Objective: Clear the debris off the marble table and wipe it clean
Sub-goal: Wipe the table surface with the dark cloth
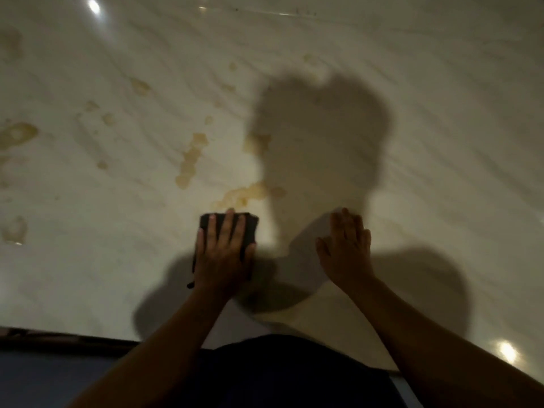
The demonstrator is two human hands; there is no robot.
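Note:
A pale marble table (pixel 426 142) fills the view, marked with several yellowish-brown stains (pixel 191 160) across its left and middle. My left hand (pixel 223 251) lies flat with straight fingers on a dark folded cloth (pixel 250 228), pressing it to the marble just below a stain (pixel 247 194). My right hand (pixel 346 245) rests flat on the bare marble to the right, fingers straight, holding nothing. Most of the cloth is hidden under my left hand.
The table's dark near edge (pixel 59 337) runs along the lower left, with blue floor below it. My dark clothing (pixel 279 372) is at the bottom centre. Ceiling lights glare on the marble at top left (pixel 93 5) and bottom right (pixel 506 350). My shadow covers the middle.

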